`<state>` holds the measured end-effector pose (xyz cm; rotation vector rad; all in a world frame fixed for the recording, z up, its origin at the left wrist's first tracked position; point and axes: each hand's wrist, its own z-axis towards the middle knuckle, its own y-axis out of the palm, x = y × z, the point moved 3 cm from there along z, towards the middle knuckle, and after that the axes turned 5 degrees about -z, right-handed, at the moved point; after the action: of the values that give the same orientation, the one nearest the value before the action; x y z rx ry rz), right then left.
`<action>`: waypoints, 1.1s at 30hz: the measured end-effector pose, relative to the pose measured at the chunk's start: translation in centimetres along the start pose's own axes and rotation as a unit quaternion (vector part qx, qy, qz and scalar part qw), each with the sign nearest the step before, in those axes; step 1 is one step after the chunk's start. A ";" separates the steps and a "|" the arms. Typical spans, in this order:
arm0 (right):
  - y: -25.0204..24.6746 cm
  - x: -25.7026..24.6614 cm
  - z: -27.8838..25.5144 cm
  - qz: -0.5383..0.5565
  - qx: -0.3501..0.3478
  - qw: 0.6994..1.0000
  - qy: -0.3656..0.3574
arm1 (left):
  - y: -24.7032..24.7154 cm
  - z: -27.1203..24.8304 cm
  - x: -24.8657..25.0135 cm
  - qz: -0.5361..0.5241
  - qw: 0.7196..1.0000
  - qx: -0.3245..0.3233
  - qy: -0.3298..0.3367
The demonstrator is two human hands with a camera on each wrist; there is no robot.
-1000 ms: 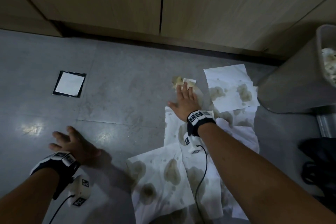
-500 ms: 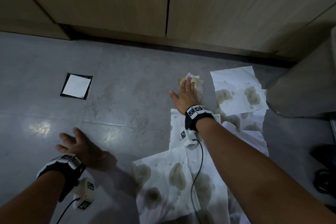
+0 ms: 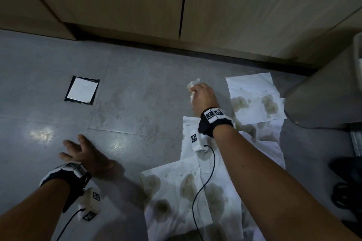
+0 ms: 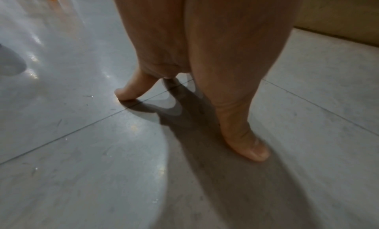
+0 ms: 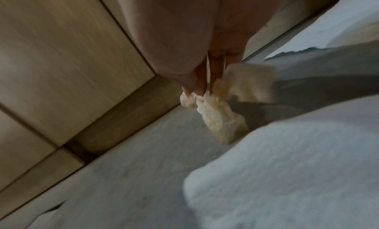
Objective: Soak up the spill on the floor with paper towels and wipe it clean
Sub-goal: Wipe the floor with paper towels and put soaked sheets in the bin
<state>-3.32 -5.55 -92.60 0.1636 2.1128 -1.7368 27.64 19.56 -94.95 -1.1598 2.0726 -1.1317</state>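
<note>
Two hands of yours in view, both low over the grey tile floor (image 3: 137, 76).

Item 1: your right hand (image 3: 203, 97), fingers curled and pinching a soaked, yellowed wad of paper towel (image 3: 193, 85). The right wrist view shows the fingertips (image 5: 197, 85) gripping the wad's top while its lower end hangs down to the tiles, close to the wooden cabinet doors (image 3: 137, 2).

Item 2: your left hand (image 3: 84, 154), fingers spread and straight, tips planted on bare floor, holding nothing; the left wrist view shows the thumb (image 4: 244, 141) and one fingertip pressed to the tile.

Item 3: several flat paper towel sheets (image 3: 186, 188) spread beneath and beside your right forearm, overlapping, blotched with brownish wet stains. One stained sheet (image 3: 252, 100) lies just right of the wad, its far edge against the bin.

Item 4: one grey bin (image 3: 321, 100) at the right edge, only its wall and a corner of its rim visible; contents cannot be told.

Item 5: one square floor drain cover (image 3: 82, 90), well left of the wad.
</note>
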 end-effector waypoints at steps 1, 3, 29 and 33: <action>-0.4 0.6 0.0 -0.034 0.003 0.999 0.003 | -0.2 0.1 -0.1 -0.001 1.000 -0.012 0.008; -1.1 1.7 -0.6 -0.129 -0.027 0.991 0.010 | -0.6 0.1 -0.1 -0.010 0.999 -0.034 0.006; 3.6 1.0 -6.3 -0.083 -0.238 0.967 -0.026 | -2.4 -2.1 1.0 -0.024 0.999 -0.044 -0.001; 2.2 2.3 -7.1 -0.065 -0.190 0.978 0.065 | -2.1 -2.3 1.1 -0.042 0.999 0.007 0.002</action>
<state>-6.33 1.36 -94.40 0.0309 2.5558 -1.3843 26.31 18.94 -92.01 -1.2493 2.0319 -1.1866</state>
